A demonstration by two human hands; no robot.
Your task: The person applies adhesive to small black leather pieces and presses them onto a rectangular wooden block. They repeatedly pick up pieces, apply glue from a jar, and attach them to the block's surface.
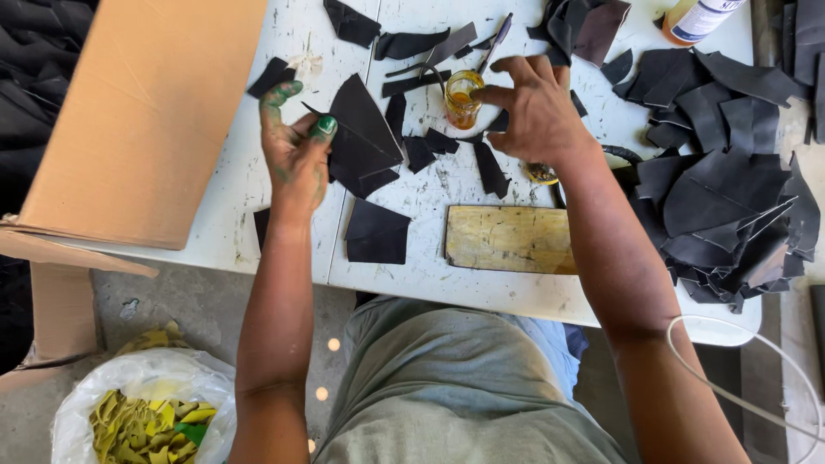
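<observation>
The left hand (pixel 296 150) grips a large dark leather piece (pixel 365 137) by its left edge, thumb and green-stained fingers (pixel 325 126) pinched shut on it, the index finger stretched up toward the far side. The piece is roughly triangular; its long axis runs from far to near, its point aimed at the far side of the white tabletop (pixel 258 172), and it spreads out to the right of the fingers. The right hand (pixel 537 112) hovers spread and loosely curled, its fingertips touching the rim of a small glass jar (pixel 462 99) of amber liquid that stands upright just to the left of the hand; whether it actually grips the jar cannot be told. Smaller dark scraps (pixel 430 148) lie between the two hands. A worn wooden board (pixel 509 239) lies flat near the tabletop's near edge, its length running left to right. A heap of dark cut pieces (pixel 722 172) fills the right side, and a cardboard box (pixel 142 112) stands at the left.
</observation>
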